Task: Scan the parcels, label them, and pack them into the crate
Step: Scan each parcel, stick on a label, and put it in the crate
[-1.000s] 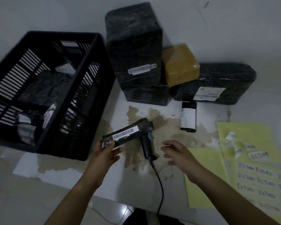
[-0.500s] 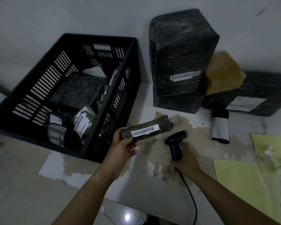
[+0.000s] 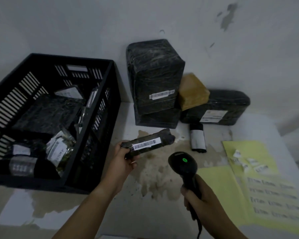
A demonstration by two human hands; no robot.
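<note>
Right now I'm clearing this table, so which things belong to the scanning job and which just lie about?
Job: parcel in left hand; scanner in right hand; crate; stacked parcels; yellow label sheets.
Lying about: brown stain; possibly white scraps.

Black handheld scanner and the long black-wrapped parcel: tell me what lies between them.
Nothing: in the head view only stained white tabletop shows between the black handheld scanner and the long black-wrapped parcel.

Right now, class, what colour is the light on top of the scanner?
Green. The head view shows it on the scanner, gripped by the right hand.
</note>
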